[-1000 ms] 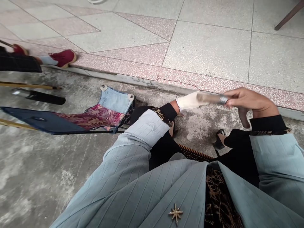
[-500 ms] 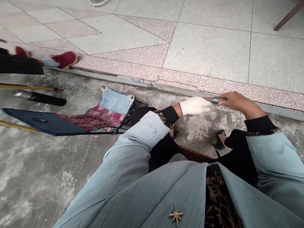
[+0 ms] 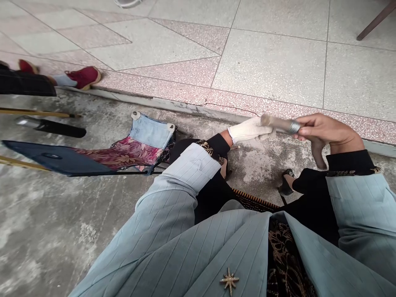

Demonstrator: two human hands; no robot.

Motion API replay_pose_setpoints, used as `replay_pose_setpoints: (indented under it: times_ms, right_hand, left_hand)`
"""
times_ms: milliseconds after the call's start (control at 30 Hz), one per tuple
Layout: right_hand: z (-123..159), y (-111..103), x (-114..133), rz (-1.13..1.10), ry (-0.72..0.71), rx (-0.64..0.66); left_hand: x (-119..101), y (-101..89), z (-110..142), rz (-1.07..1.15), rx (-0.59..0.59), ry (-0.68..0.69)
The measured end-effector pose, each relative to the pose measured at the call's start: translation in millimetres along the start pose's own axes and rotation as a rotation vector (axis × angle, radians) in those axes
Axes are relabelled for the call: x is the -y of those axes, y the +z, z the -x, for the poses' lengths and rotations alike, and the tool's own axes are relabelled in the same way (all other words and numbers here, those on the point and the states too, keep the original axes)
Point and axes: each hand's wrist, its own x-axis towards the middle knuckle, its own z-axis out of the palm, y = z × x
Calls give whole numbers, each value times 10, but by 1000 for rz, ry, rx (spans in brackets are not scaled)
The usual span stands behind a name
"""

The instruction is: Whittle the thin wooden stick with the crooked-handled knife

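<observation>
My bare right hand (image 3: 321, 130) is closed round a brown stick-like tool (image 3: 280, 124) with silvery wire coiled near my fingers. Its far end is blurred and points left. A dark brown curved piece (image 3: 318, 153) sticks out below that hand; whether it belongs to the tool I cannot tell. My left hand (image 3: 247, 130), in a white knitted glove, has its fingers pressed together at the tool's blurred end, which passes in front of them. What those fingers hold, if anything, is hidden. Both hands are above the concrete, near the raised step.
A folding chair (image 3: 116, 152) with blue and floral cloth stands at my left. Beyond it are a dark cylinder with a silvery end (image 3: 52, 126) and another person's red shoe (image 3: 85, 78) on the tiled step (image 3: 272, 66). A brown furniture leg (image 3: 375, 20) stands far right.
My right hand has moved right and turned, bringing the tool's blurred end and the curved brown piece into sight. My gloved left hand has shifted slightly left and up.
</observation>
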Motion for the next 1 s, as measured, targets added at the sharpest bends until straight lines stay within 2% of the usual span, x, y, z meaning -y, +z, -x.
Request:
replay_pose_setpoints:
  times_ms: [67,133,200,267,400,500,567,633,733,800,900,1000]
  right_hand:
    - [24,-16,6,-207,-130,-223]
    - [-11,-18,-14,-303,-150,-434]
    - [-85,-12,-50,-191,-14,-556]
    - [-169,1,-92,62,135,-589]
    - [-305,51,-193,561,249,-501]
    - [-367,113,-255,823,325,-313]
    - [-384,152,-272,889,359,-151]
    - [-375,175,-265,845,336,26]
    - [-313,173,-206,648,246,284]
    - [-242,149,-136,501,199,378]
    - [-106,93,-20,292,131,335]
    - [7,38,41,35,-2,94]
  left_hand:
    - [-39,42,13,74,18,6]
    - [-87,81,20,77,59,42]
    - [-122,106,16,8,71,71]
    - [-127,121,3,-134,90,103]
    - [-53,154,-25,-419,123,156]
    - [9,184,-29,-521,152,167]
    - [24,184,-27,-548,164,167]
    - [12,159,-20,-544,165,159]
    - [-25,91,-1,-482,144,146]
    - [-37,51,8,-382,140,132]
    - [-21,34,3,-188,144,94]
    - [3,64,-16,-28,95,49]
